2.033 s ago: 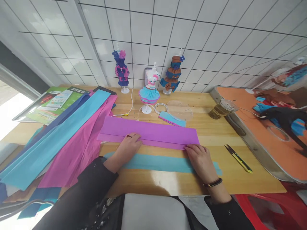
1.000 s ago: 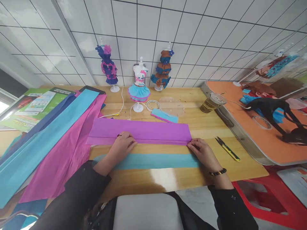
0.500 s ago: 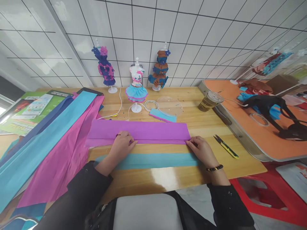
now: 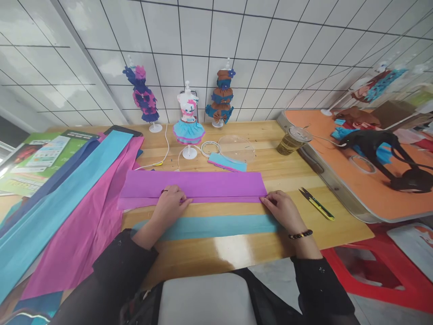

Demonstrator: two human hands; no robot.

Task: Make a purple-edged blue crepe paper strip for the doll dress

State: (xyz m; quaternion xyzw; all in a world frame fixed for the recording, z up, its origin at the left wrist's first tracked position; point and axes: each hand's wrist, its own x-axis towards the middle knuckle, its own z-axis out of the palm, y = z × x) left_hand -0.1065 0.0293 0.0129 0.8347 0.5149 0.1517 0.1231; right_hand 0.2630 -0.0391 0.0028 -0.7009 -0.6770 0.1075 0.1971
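Green leaflet [image 4: 38,158]: far left of my left grip, partly under the layered cloths.
Light-blue strip [image 4: 67,194]: slanting beyond my left sleeve, on top of the pink cloth [image 4: 81,225], which lies rumpled nearer that grip.
Navy-and-pink dress form [image 4: 146,100]: upright on its white stand, ahead of my left grip and slightly left.
Left grip [image 4: 170,208]: curled down on the purple cloth's near edge, thumb close to the forefinger; I cannot tell whether cloth is caught between them.
Skirted dress form [image 4: 188,130]: upright ahead of my left grip, across the purple cloth.
Purple cloth [image 4: 209,183]: flat on the bench [image 4: 203,262], a long piece with a narrow band along its near side, reaching past my left grip and ending at my right.
Teal strip [image 4: 216,226]: laid just nearer me than the purple cloth, its ends running under my two wrists.
Brown-and-teal dress form [image 4: 220,103]: upright at the back, ahead of and between both grips.
Folded blue piece [image 4: 227,162]: just past the purple cloth, between the grips, beside a clear disc [image 4: 237,148].
Right grip [image 4: 281,210]: thumb and fingers together, clamped on the purple cloth's near right corner.
Cup [image 4: 291,142]: ahead of my right grip, lidded and tilted-looking.
Snips [image 4: 317,204]: right of that grip, blades pointing away.
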